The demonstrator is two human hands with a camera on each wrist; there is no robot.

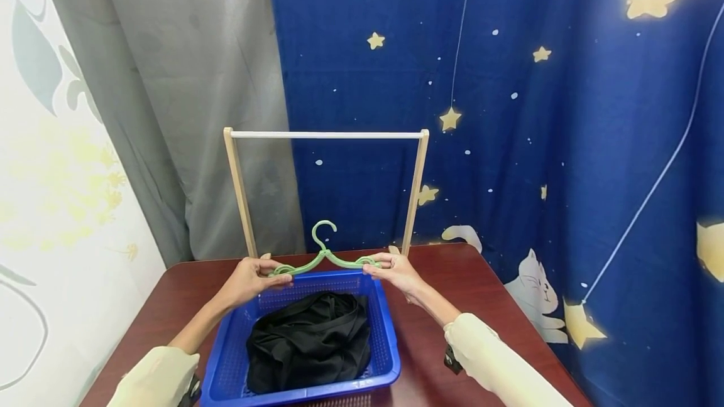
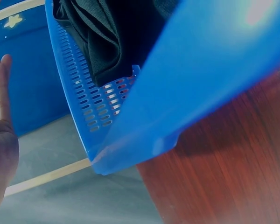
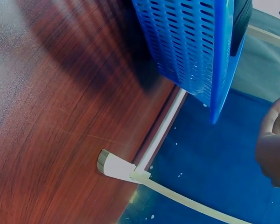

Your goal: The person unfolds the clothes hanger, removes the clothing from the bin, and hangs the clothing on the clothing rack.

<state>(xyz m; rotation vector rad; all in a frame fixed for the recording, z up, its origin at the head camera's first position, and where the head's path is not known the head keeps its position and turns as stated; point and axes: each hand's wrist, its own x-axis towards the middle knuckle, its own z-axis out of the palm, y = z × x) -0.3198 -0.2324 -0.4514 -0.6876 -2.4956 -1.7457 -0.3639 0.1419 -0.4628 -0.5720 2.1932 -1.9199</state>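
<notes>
A light green clothes hanger is held level above the far rim of a blue plastic basket, its hook pointing up. My left hand pinches the hanger's left end, and my right hand pinches the right end. Black cloth lies bunched inside the basket, below both hands. In the left wrist view the left hand shows at the left edge with a bit of green. The right wrist view catches the right hand only in part, and the hanger is out of sight there.
Behind the basket stands a rack with wooden posts and a white crossbar. Its foot rests on the reddish-brown table. Grey and blue star-patterned curtains hang beyond the table's far edge.
</notes>
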